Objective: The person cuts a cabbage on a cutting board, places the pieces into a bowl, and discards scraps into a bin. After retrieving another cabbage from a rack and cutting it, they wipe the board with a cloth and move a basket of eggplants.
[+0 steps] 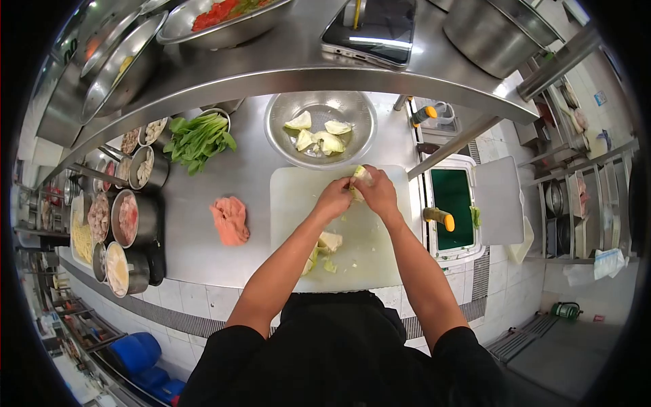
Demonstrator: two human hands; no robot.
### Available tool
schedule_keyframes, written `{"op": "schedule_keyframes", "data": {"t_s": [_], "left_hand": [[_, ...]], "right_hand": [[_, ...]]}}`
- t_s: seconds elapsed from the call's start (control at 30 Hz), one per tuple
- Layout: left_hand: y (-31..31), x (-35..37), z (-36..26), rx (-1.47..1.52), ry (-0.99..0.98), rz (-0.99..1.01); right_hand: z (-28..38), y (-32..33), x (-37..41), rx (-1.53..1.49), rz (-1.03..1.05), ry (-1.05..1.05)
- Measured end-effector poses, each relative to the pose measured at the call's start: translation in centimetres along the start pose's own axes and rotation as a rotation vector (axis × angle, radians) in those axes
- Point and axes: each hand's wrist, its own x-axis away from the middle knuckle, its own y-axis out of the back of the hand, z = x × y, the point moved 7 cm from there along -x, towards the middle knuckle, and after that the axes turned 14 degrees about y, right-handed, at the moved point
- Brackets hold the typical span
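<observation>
Over the far part of a white cutting board [369, 261], my left hand [333, 198] and my right hand [378, 192] close together on a pale green cabbage piece [361, 174]. Both hands grip it, fingers touching. More cabbage pieces [327, 243] lie on the board near my forearms. Just beyond the board stands a metal colander bowl [281, 142] with several cut cabbage pieces [319, 138] in it.
An orange-pink cloth [230, 220] lies left of the board. Leafy greens [197, 139] and several metal pots of ingredients [129, 218] fill the left. A steel shelf [285, 68] overhangs, with bowls and a phone [371, 28]. A green-lined bin [453, 207] stands right.
</observation>
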Motion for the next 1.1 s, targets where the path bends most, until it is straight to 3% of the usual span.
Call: {"op": "schedule_keyframes", "data": {"t_s": [0.07,0.13,0.2,0.27,0.43,0.53,0.6,0.7,0.87,0.93,1.03,1.1], "left_hand": [[-0.4,1.1,-0.8,0.127,-0.054,-0.033],[-0.7,3.8,-3.0,0.259,-0.104,-0.064],[-0.9,7.2,-5.9,-0.118,-0.197,-0.281],[-1.4,8.0,-6.6,-0.034,-0.238,-0.273],[-1.4,7.8,-6.3,0.270,-0.227,-0.121],[-0.9,8.5,-6.4,0.436,-0.253,-0.133],[-0.5,9.8,-7.2,0.224,-0.315,-0.311],[-0.2,10.2,-7.1,0.093,-0.424,-0.388],[0.5,10.1,-6.4,0.131,-0.364,-0.398],[0.7,9.7,-5.7,0.094,-0.329,-0.403],[1.7,8.9,-4.2,0.202,-0.364,-0.423],[2.5,8.7,-3.0,0.284,-0.268,-0.383]], "right_hand": [[-1.2,0.3,0.2,-0.070,-0.005,0.052],[-2.5,-0.9,2.1,-1.050,-0.051,-0.216],[-2.5,-0.5,3.2,-1.080,-0.073,-0.172],[-1.9,-0.2,3.2,-1.113,-0.091,-0.117],[1.7,1.6,3.0,-1.622,-0.141,-0.088],[2.3,1.6,3.2,-1.677,-0.137,-0.142],[2.0,1.0,3.0,-1.627,-0.143,-0.121],[1.3,0.3,2.8,-1.520,-0.169,-0.096],[1.3,0.5,2.7,-1.477,-0.236,-0.130],[0.8,0.9,2.7,-1.506,-0.352,-0.161],[-0.5,1.9,2.3,-1.520,-0.492,-0.182],[-1.0,3.6,1.2,-1.488,-0.514,-0.172]]}}
